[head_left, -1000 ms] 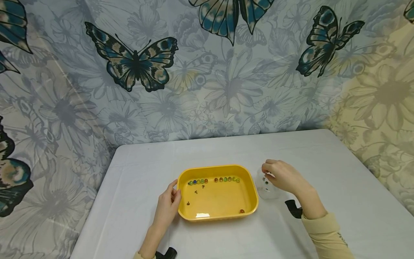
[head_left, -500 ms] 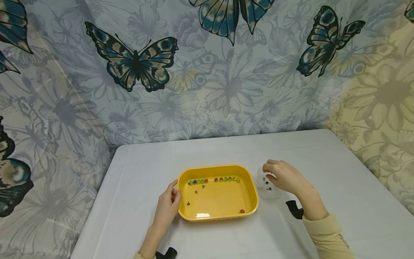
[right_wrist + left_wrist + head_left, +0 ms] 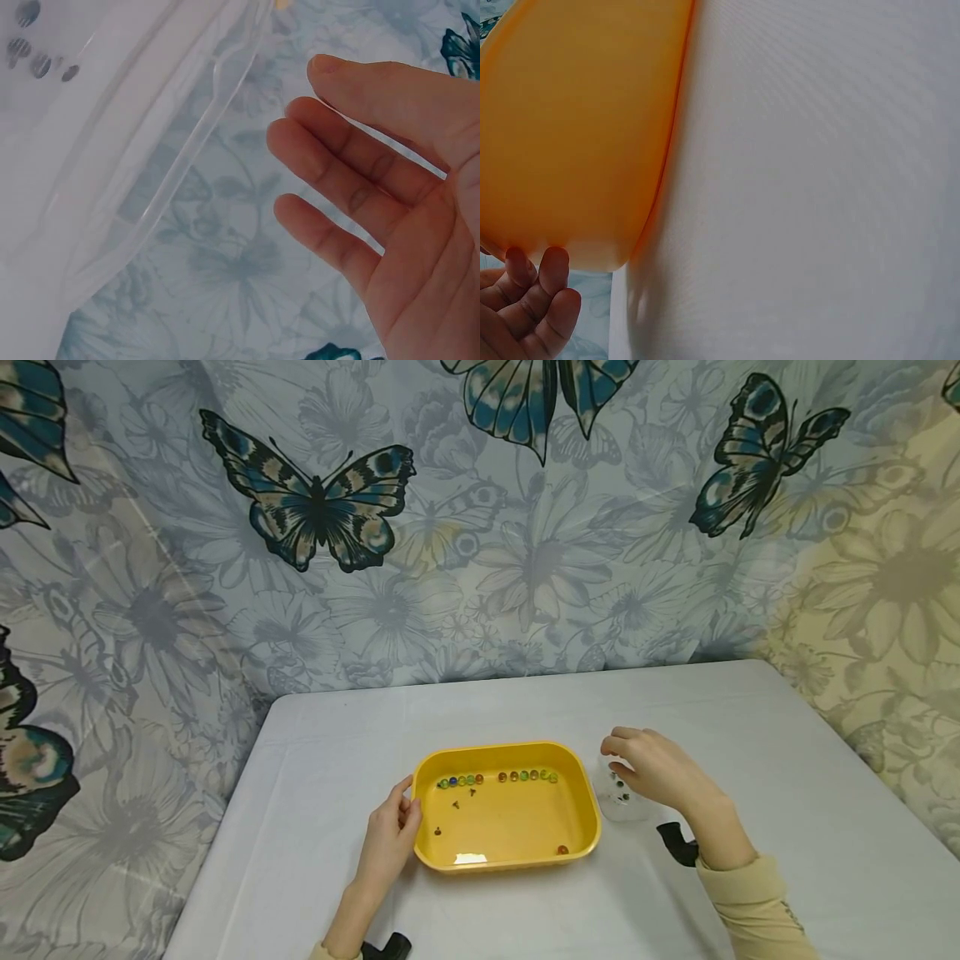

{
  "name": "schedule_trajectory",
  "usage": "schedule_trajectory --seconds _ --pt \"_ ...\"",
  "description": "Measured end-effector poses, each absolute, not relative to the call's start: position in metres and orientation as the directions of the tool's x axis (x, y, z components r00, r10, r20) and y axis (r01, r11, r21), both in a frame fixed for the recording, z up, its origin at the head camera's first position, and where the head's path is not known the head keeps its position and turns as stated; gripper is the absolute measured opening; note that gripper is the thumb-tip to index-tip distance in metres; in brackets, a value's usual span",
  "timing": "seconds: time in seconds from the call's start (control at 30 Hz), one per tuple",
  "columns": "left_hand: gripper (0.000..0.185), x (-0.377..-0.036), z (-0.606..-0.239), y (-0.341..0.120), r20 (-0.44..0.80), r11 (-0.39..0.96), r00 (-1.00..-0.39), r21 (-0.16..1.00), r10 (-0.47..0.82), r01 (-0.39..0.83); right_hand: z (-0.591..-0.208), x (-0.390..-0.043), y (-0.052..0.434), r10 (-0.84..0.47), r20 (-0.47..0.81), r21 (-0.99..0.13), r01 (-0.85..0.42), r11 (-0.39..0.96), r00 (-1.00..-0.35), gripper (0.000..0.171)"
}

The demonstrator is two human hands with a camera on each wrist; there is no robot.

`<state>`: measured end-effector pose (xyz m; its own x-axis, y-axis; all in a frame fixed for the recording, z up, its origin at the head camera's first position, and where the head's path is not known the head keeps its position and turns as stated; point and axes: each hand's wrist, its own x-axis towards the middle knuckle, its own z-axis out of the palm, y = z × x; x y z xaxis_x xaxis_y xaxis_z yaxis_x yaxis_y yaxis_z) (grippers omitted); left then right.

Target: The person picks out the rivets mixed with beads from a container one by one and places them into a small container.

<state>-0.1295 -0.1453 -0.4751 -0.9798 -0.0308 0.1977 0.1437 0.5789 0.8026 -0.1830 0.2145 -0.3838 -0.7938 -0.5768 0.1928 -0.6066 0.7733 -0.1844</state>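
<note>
Resting at the rim of a smooth, glossy yellow tray (image 3: 517, 822), the left hand (image 3: 386, 837) has its fingers bent against the outer wall and its thumb at the edge, pinching the tray's left end. The tray is a shallow rounded rectangle, set in the middle of a surface (image 3: 345, 760) covered in matte white.

Inside it, shiny round beads (image 3: 513, 776) in green, amber and blue form a broken row near the far wall: a cluster on the left, a gap, then a longer run. One amber bead (image 3: 562, 850) sits alone by the near right corner. Three tiny dark pieces (image 3: 455, 805), irregular in outline, are scattered over the left half.

Just beside the tray's right end stands a clear container (image 3: 624, 811), thin-walled with a see-through rim, holding small dark bits (image 3: 620, 785). Over it hovers the right hand (image 3: 652, 766), its fingers slightly curved, parted from the thumb and bare of any load.
</note>
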Motion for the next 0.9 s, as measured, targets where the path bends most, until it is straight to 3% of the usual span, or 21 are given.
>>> schedule_trajectory --seconds 0.9 --pt "0.038 -0.130 -0.475 -0.145 0.209 0.585 -0.977 0.797 -0.034 0.150 -0.374 -0.187 0.187 -0.640 0.193 -0.133 -0.666 0.734 -0.744 0.016"
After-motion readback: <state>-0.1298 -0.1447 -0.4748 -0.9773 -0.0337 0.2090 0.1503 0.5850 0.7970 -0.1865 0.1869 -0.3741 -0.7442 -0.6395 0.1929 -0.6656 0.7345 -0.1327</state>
